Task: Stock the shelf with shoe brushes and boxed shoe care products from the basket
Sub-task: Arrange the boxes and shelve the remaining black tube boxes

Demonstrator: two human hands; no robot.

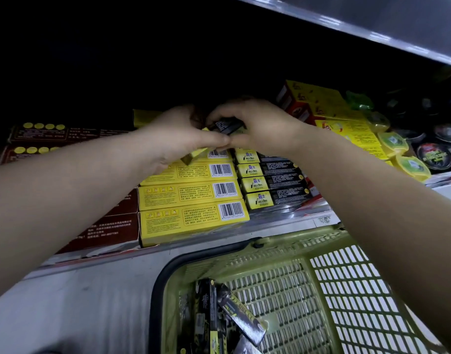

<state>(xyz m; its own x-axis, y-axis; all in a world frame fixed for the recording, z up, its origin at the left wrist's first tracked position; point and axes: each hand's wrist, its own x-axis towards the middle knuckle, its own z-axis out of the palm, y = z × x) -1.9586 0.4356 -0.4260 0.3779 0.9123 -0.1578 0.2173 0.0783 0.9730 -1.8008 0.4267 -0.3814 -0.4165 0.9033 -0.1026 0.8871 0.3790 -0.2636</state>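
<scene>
Hands meet over the shelf [283, 222]. The right hand [257, 123] curls over a black box [225, 126], and the left hand [178, 135] curls round its left end, thumbs touching. The box hovers above the yellow stack [191, 198] at the shelf's front edge. Spare boxes [211, 312] lie in the basket [321, 249], near its left wall.

Above the basket [283, 247], the left hand [178, 134] and right hand [260, 123] hide most of a black box [227, 126]; the basket's near side is cut off at the bottom edge.
</scene>
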